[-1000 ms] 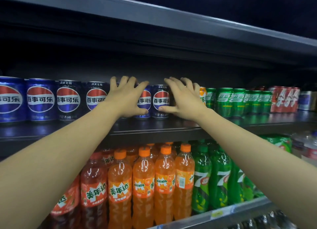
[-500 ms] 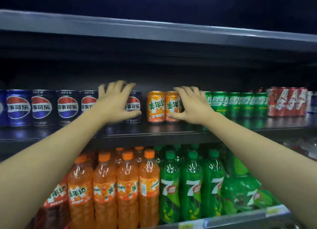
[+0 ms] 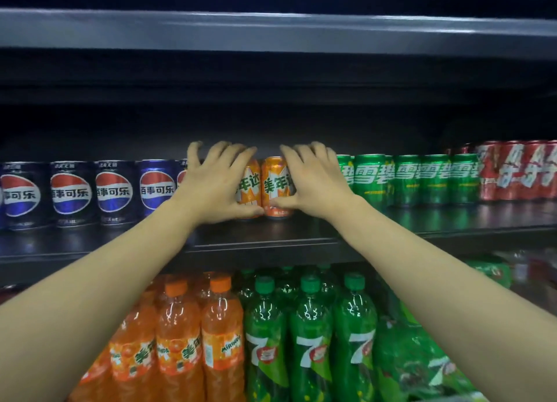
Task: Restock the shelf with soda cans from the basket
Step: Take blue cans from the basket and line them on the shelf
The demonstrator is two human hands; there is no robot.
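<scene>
Two hands [image 3: 211,181] [image 3: 313,180] apparently clasp orange cans [image 3: 275,187] near shelf edge [image 3: 271,244].

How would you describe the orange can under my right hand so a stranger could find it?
On the can shelf, find the two orange cans between blue and green rows. It is the right orange can, gripped by the right hand, beside the green cans.

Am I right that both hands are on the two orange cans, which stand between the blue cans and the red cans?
Not quite: in the head view the orange cans under the left hand and right hand stand between the blue cans and the green cans.
</scene>
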